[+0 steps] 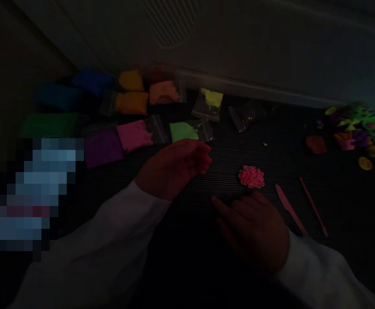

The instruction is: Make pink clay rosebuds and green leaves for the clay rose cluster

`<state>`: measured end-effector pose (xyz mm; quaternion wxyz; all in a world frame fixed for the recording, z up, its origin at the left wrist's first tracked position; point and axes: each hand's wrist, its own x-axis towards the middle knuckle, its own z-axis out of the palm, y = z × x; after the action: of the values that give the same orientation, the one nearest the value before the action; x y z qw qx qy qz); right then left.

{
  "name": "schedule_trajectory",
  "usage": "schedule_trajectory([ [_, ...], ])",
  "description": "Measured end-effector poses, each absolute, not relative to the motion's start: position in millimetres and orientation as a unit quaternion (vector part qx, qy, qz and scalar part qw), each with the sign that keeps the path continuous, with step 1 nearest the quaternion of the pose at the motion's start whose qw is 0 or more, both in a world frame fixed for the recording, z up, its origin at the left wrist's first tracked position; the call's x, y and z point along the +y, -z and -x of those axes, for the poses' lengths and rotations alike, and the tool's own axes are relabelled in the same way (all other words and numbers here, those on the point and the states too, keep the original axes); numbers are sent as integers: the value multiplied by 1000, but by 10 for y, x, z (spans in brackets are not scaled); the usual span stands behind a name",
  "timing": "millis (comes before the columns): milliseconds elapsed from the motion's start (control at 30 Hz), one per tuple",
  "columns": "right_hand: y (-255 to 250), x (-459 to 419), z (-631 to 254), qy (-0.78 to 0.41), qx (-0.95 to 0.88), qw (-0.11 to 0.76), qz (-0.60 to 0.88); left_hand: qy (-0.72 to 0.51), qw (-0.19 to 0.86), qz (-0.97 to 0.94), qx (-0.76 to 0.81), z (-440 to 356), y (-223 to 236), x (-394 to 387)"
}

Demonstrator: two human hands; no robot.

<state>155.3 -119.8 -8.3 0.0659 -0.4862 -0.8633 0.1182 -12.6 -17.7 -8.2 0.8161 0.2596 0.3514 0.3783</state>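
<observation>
The scene is very dark. My left hand hovers over the dark ribbed mat, fingers loosely curled, just below a bag of light green clay; whether it holds anything is unclear. My right hand lies flat on the mat with fingers stretched out to the left, empty. Just above it sits a small round piece covered in pink clay bits with a green rim. A pink plastic knife and a thin pink stick tool lie to the right of my right hand.
Several bags of coloured clay lie along the back left: purple, pink, orange, blue, green, yellow-green. A finished clay flower cluster and an orange lump sit at far right. A blurred patch covers the left.
</observation>
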Motion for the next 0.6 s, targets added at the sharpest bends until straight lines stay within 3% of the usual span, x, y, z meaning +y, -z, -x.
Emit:
schedule_trajectory([
  [233, 81, -1215, -1531, -128, -887, 68, 439, -378, 818, -263, 345, 123, 95, -171],
  [600, 70, -1180, -1587, -121, -856, 74, 497, -382, 816, -266, 343, 120, 91, -182],
])
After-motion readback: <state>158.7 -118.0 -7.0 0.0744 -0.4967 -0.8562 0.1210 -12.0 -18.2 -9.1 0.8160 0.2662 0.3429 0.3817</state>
